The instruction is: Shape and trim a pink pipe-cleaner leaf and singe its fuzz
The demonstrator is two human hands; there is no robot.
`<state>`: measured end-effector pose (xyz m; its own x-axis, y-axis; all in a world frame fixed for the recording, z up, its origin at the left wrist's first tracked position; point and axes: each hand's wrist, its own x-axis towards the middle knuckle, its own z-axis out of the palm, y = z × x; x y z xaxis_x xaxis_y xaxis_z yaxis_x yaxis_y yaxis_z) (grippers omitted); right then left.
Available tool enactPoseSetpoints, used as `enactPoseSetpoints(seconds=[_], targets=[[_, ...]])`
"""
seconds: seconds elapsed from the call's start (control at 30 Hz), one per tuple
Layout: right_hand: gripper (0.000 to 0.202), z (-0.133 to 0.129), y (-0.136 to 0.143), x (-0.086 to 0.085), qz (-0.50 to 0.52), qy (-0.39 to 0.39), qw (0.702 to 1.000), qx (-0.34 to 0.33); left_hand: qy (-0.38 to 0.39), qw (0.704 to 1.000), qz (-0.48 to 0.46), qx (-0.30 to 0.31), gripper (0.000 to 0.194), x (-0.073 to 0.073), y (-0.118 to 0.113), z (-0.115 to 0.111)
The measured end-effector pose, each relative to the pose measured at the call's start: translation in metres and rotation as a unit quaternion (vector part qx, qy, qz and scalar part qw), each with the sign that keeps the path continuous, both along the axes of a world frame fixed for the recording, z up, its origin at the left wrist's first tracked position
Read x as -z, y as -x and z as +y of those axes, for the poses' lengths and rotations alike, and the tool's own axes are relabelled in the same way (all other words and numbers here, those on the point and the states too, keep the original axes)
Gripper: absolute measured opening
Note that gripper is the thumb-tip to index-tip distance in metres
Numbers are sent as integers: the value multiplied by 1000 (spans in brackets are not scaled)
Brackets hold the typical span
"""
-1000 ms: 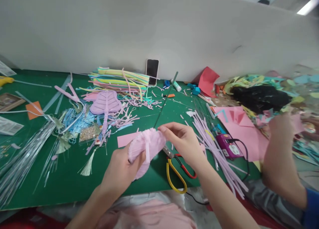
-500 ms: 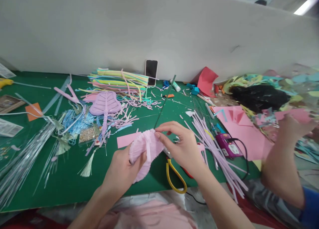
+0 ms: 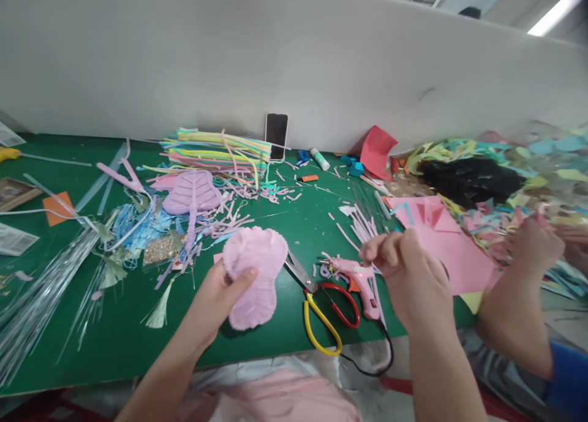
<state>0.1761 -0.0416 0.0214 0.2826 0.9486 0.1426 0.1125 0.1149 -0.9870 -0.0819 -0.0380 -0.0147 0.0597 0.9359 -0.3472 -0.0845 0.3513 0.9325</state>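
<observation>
My left hand grips a fuzzy pale pink pipe-cleaner panel at its left side, thumb across the front. The panel has two wide lobes and a narrower waist. My right hand is raised apart from it, to the right, with curled fingers; whatever they may hold is hidden. Between my hands lie scissors with one yellow and one red handle, blades parted. A pink glue gun rests beside them, close to my right hand. Lilac pipe cleaners lie partly behind that hand.
A lilac fan-shaped piece lies left of centre, before a stack of coloured pipe cleaners. Blue tassels and silvery strands spread leftward. A phone leans on the wall. Another person's arm is at right.
My right hand has let go of the panel and moved right. The dark green stick by the panel is out of sight. The panel now faces me, uncovering the glue gun and scissors.
</observation>
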Motion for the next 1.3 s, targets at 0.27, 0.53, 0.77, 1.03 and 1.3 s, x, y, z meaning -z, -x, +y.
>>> enactPoseSetpoints(seconds=[0.27,0.53,0.77,1.03,1.3], targets=[[41,-68,7,71,-387,155,905,-84,57,994,-89,13,56,6,18,7],[63,-66,20,84,-358,224,897,-134,62,989,-129,-26,48,-1,19,14],[38,-69,15,67,-130,148,978,-76,77,984,-131,-89,71,-4,11,11],[80,-52,30,54,-476,-50,874,-78,80,981,-160,-81,61,-8,-8,4],[47,-47,30,56,-538,-48,840,46,123,972,-182,-81,56,-15,-16,-8]])
